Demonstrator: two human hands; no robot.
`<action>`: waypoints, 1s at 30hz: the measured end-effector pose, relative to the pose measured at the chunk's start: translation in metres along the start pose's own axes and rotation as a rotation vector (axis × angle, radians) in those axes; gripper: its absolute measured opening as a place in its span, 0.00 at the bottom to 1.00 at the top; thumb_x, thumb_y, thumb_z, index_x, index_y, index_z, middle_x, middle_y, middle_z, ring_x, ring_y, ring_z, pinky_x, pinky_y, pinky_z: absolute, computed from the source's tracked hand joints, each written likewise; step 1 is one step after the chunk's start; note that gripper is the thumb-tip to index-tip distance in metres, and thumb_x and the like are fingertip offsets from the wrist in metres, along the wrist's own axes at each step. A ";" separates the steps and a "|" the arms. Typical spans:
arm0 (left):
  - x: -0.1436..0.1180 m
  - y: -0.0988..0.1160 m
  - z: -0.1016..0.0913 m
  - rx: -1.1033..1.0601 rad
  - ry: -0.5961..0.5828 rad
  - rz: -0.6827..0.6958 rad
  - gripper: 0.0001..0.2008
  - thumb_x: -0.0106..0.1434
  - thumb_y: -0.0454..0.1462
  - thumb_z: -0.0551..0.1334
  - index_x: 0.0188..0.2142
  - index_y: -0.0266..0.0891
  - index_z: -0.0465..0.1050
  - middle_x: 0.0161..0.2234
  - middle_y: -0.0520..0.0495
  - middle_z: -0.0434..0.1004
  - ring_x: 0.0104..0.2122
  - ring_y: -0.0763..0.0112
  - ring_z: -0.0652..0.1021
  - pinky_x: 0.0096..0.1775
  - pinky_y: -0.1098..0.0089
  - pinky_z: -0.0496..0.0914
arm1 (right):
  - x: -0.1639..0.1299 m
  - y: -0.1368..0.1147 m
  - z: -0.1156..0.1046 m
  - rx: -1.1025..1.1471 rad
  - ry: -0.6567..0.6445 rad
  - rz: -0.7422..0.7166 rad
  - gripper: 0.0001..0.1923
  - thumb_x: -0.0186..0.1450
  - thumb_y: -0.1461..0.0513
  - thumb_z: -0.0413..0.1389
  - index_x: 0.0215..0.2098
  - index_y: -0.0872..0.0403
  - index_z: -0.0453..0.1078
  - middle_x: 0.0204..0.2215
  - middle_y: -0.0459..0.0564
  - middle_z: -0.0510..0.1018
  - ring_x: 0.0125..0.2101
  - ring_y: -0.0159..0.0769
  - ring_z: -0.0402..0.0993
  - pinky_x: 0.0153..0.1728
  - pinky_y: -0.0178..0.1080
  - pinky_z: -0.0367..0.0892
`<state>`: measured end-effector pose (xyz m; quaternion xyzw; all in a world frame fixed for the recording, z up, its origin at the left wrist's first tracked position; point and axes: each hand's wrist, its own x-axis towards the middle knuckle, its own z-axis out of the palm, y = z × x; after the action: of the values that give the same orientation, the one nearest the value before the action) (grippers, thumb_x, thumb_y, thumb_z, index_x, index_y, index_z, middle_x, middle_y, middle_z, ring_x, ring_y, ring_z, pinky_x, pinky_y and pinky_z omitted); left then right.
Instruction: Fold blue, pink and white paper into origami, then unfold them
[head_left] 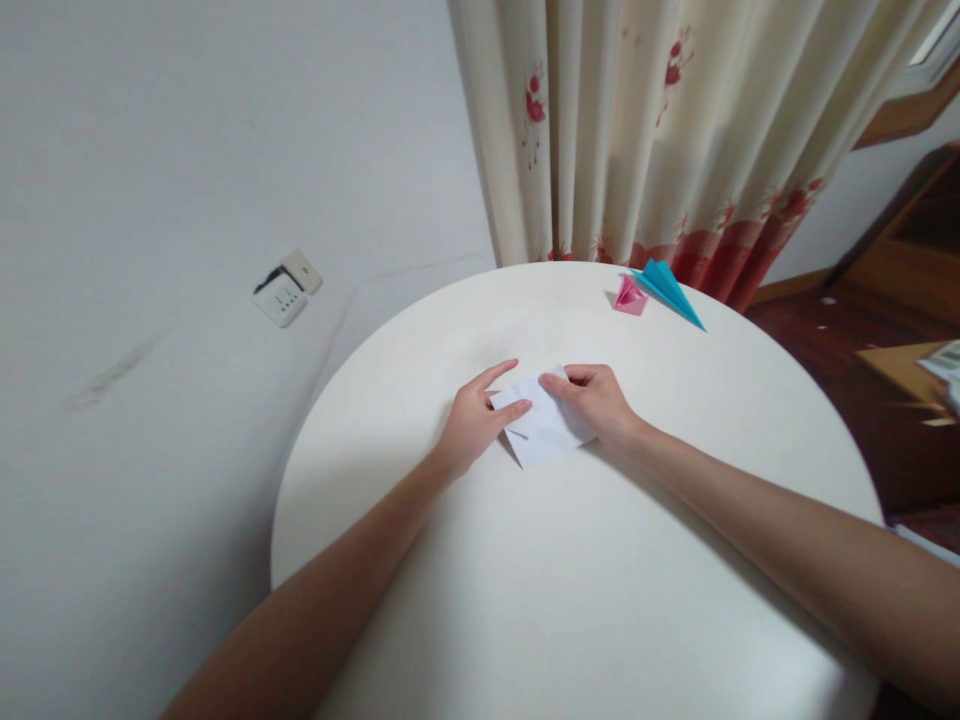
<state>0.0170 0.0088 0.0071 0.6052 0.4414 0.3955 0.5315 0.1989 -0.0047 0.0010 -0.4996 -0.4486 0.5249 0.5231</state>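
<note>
A folded sheet of white paper (551, 425) is held between my two hands, just above the middle of the round white table. My left hand (474, 418) grips its left edge, thumb on top and index finger stretched out past the far side. At the upper right corner, my right hand (592, 400) pinches the paper between thumb and fingers. A loose flap shows at the paper's lower left. The fingers beneath the sheet are partly hidden.
On the far right of the table (600, 580) lie a pink folded-paper piece (630, 297) and a blue paper plane (671, 292). Behind hangs a cream curtain (600, 130) with red flowers. A wall (187, 180) with a power socket (281, 298) stands at left.
</note>
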 end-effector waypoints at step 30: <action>0.000 0.009 -0.017 -0.052 -0.262 -0.152 0.25 0.55 0.43 0.71 0.50 0.35 0.75 0.37 0.41 0.83 0.37 0.63 0.81 0.41 0.66 0.72 | 0.004 -0.008 -0.012 0.011 -0.082 0.142 0.18 0.50 0.51 0.67 0.28 0.59 0.78 0.27 0.55 0.81 0.23 0.37 0.74 0.21 0.36 0.64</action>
<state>0.0022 0.0135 0.0181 0.6024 0.4025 0.2831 0.6285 0.2114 -0.0004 0.0078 -0.5053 -0.4303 0.5831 0.4685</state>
